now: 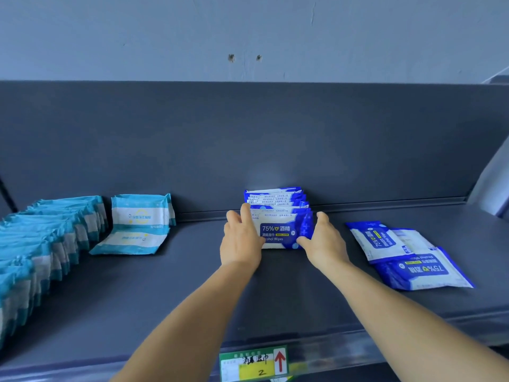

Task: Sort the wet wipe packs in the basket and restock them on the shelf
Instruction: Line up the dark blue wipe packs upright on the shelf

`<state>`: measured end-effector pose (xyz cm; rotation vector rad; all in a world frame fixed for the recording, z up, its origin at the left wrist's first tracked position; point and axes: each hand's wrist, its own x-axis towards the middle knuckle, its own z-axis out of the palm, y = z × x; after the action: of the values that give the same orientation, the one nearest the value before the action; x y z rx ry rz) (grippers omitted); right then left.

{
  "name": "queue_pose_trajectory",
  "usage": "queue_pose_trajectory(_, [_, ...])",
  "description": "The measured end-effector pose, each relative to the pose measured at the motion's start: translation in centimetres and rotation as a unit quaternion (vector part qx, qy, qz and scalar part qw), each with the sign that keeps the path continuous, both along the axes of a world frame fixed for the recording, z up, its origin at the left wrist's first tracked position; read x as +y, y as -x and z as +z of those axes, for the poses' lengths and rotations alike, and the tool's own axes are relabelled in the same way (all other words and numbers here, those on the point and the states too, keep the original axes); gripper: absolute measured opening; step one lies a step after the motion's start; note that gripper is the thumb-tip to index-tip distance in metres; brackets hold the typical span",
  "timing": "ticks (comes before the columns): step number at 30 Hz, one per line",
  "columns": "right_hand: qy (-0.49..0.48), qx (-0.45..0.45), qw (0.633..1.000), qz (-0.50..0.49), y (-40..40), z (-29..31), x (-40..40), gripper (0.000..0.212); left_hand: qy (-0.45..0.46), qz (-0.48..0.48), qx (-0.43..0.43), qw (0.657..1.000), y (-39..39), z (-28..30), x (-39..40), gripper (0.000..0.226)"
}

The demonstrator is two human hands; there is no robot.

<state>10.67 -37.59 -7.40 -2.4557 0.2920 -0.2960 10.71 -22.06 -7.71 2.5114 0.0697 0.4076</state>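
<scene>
A dark grey shelf point(275, 293) with a smooth matte deck and an upright back panel stands against a scuffed pale wall point(248, 31). Left of the blue row stand soft, crinkled teal packs point(41, 244). The left hand point(241, 238) and right hand point(322, 241) clasp the upright row of glossy blue alcohol wipe packs point(278, 213) by its ends. Right of it, flat blue packs point(407, 255) overlap.

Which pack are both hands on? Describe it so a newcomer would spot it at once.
On the dark grey shelf, find the upright row of dark blue and white wipe packs at the back panel. It is the front pack, held between the left hand and right hand; its "75%" label faces out, unlike the flat blue packs to the right.
</scene>
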Motion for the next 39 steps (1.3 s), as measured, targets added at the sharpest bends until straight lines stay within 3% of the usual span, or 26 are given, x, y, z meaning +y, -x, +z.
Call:
queue_pose_trajectory(6, [0.025, 0.007, 1.0, -0.001, -0.7, 0.0, 0.2, 0.051, -0.036, -0.016, 0.024, 0.999, -0.1, -0.7, -0.7, 0.073])
queue_pose_trajectory(14, [0.049, -0.022, 0.998, 0.034, -0.4, 0.4, 0.4, 0.067, -0.071, 0.014, -0.006, 0.997, 0.4, -0.9, -1.6, 0.057])
queue_pose_trajectory(20, [0.044, -0.001, 0.998, 0.036, -0.6, 0.2, 0.1, 0.074, -0.091, 0.0, -0.015, 0.996, 0.2, -1.0, -1.2, 0.075])
queue_pose_trajectory(29, [0.04, -0.001, 0.999, 0.028, -0.4, -0.2, 0.2, 0.085, -0.136, -0.034, -0.035, 0.99, 0.4, -0.9, -0.9, 0.083])
queue_pose_trajectory(39, [0.083, -0.052, 0.994, 0.056, 0.0, -0.7, 0.4, 0.093, -0.19, -0.066, -0.065, 0.977, 0.2, -0.9, -0.4, 0.076])
